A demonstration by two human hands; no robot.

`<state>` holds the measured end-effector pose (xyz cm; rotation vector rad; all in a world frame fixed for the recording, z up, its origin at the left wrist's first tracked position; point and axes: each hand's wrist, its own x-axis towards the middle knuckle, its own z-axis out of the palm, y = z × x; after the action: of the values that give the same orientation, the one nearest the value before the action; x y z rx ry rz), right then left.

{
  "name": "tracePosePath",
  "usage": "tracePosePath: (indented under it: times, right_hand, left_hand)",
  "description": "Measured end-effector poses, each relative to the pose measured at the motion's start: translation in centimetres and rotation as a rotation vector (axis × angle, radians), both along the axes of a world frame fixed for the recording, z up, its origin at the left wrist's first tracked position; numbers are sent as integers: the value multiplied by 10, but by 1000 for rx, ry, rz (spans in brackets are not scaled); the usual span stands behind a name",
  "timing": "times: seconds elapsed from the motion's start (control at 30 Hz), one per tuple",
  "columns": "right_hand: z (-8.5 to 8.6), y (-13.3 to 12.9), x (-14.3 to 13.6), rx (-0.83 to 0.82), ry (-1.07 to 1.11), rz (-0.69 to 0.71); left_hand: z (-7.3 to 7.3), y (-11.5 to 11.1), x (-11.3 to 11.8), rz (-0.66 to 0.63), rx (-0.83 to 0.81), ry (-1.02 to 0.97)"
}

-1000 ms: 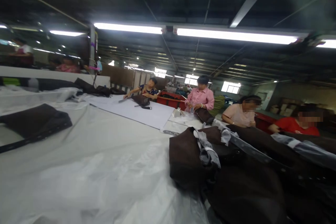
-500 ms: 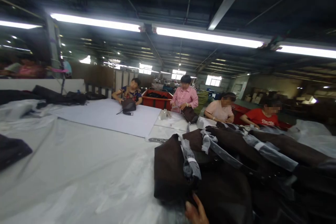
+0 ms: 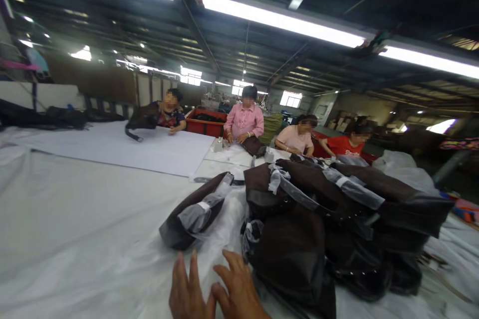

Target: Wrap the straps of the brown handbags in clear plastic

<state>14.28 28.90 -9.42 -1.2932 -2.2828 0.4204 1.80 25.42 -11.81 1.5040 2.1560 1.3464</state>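
Observation:
A dark brown bag [image 3: 175,224] lies on its side on the white-covered table, its strap wrapped in clear plastic with a white band. Just in front of it is my left hand [image 3: 189,289], fingers stretched out and apart. My right hand [image 3: 239,286] is beside it, fingers also spread, and its fingertips are close to the crumpled plastic next to the bag. Neither hand holds anything. Right of my hands rises a heap of similar dark brown bags [image 3: 292,249], several with plastic-wrapped straps. The wrists are cut off by the lower frame edge.
Across the table, one person [image 3: 175,114] handles a dark bag over a white board [image 3: 164,152]. A person in pink [image 3: 245,119] works on another bag. Two more people [image 3: 295,137] sit farther right. Behind stands a red bin [image 3: 205,127]; dark bags [image 3: 56,117] lie far left.
The near bag now lies left of the heap, apart from it. Both my hands are in view, where only one showed before. Across the table, a person has lifted a bag leftward. My view has shifted right.

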Motion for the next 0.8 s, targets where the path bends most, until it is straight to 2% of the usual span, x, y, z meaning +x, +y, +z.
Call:
tracePosePath:
  times: [0.1,0.17,0.27,0.33,0.43,0.5,0.57,0.63,0.7,0.8]
  right_hand:
    - [-3,-5,50,232,-316,-76]
    - [-4,-2,89,419,-473,-77]
    - [-1,5,138,604,-631,-45]
    - [3,8,160,636,-681,-34]
    - [11,11,178,624,-645,-64]
    - [19,14,183,603,-569,-119]
    - [31,20,188,583,-517,-178]
    - [45,27,194,568,-498,-237]
    - [55,32,196,551,-490,-276]
    - [49,28,180,591,-428,-237]
  left_hand:
    - [-2,39,-13,26,52,255]
    - [0,60,-18,28,33,405]
    - [13,78,-31,78,6,458]
    - [25,84,-50,200,0,401]
    - [41,93,-92,390,-87,218]
    - [45,103,-115,380,-134,183]
    - [45,115,-123,282,-104,221]
    - [43,126,-111,189,-15,247]
    - [44,128,-82,122,73,261]
    - [52,110,-30,-34,82,358]
